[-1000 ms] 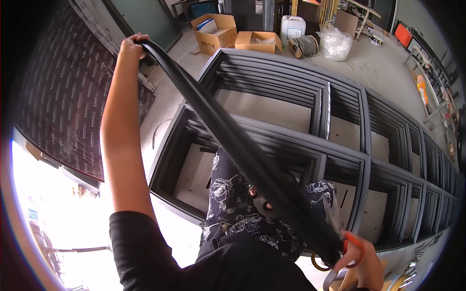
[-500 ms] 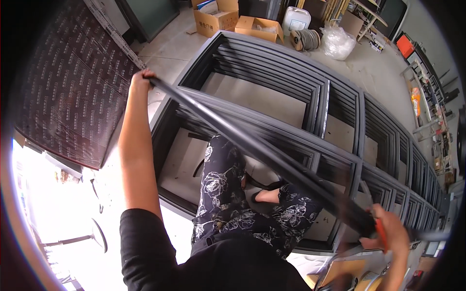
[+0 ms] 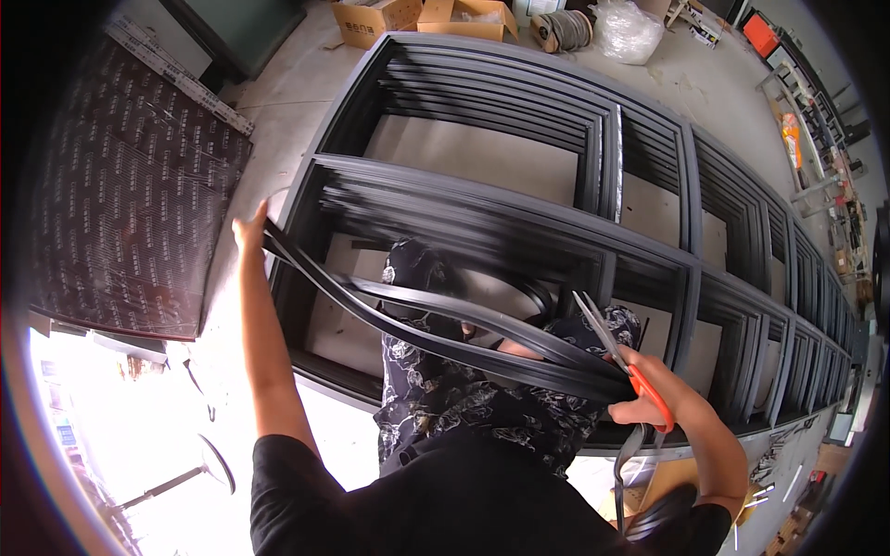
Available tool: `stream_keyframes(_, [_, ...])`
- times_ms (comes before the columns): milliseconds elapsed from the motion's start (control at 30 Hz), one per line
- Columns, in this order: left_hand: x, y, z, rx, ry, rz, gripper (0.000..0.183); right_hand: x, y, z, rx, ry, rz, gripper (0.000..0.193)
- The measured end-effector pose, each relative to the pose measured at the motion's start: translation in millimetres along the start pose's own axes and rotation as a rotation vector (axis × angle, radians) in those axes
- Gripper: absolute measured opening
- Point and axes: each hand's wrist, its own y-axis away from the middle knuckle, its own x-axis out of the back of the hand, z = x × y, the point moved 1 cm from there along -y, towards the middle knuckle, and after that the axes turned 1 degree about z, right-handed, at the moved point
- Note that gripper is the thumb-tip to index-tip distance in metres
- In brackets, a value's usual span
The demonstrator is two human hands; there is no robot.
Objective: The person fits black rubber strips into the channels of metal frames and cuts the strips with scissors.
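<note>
1. Left hand closed on one end of the black flexible strips; fingers small in view, exact grip hard to make out.
2. Right hand closed round the orange-handled scissors, blades pointing up and away. Strips run to this hand; its fingers partly hide how they meet it.
3. Strips sag between the two hands, across the lap, in front of the floral trousers. They cover part of a bare foot.
4. Lower left washed out by glare. Right edge: orange packet among items too small to name. White container cut off by the top edge.
5. Stack of grey frames fills the middle and right, the person's legs in front of its near side, blocking some openings. Brown printed panel to the left.
6. Beyond the stack, on the floor: cable spool, clear plastic bundle.
7. Two cardboard boxes at the top: left one, contents not readable; right one open, pale clear material inside.
8. Below the right hand, dark coiled strip, partly behind the sleeve; whether a container holds it, cannot tell.
</note>
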Motion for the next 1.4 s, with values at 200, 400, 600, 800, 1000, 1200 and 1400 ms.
stream_keyframes(200, [-1.4,353.3,250.3,-1.053,0.071,-1.251,0.092,-5.7,-28.9,-4.2,0.082,-0.195,-0.015,0.069])
stream_keyframes(400, [-53.5,466.5,235.1,-1.366,0.072,-1.035,0.046,-11.9,-29.0,-5.3,0.152,-0.538,-0.135,0.067])
stream_keyframes(600, [-56.1,458.2,255.5,-1.651,0.119,-0.782,0.018,-19.1,-27.9,14.5,0.342,-0.710,-0.191,0.061])
stream_keyframes(800, [-48.8,374.6,292.0,-1.613,-0.035,-0.283,0.018,-47.9,-28.6,70.4,0.327,-0.942,-0.724,0.048])
stream_keyframes(1000, [-20.4,308.9,309.1,-1.475,-0.014,-0.045,0.017,-55.4,-7.5,70.2,0.240,-0.978,-0.339,0.046])
stream_keyframes(1200, [15.6,284.2,270.2,-1.544,-0.104,0.016,0.021,5.6,11.9,39.3,0.188,-0.744,-0.018,0.066])
stream_keyframes(1400, [88.2,263.2,220.7,-1.417,-0.095,0.237,0.021,58.7,26.8,-40.3,0.341,-0.526,0.110,0.059])
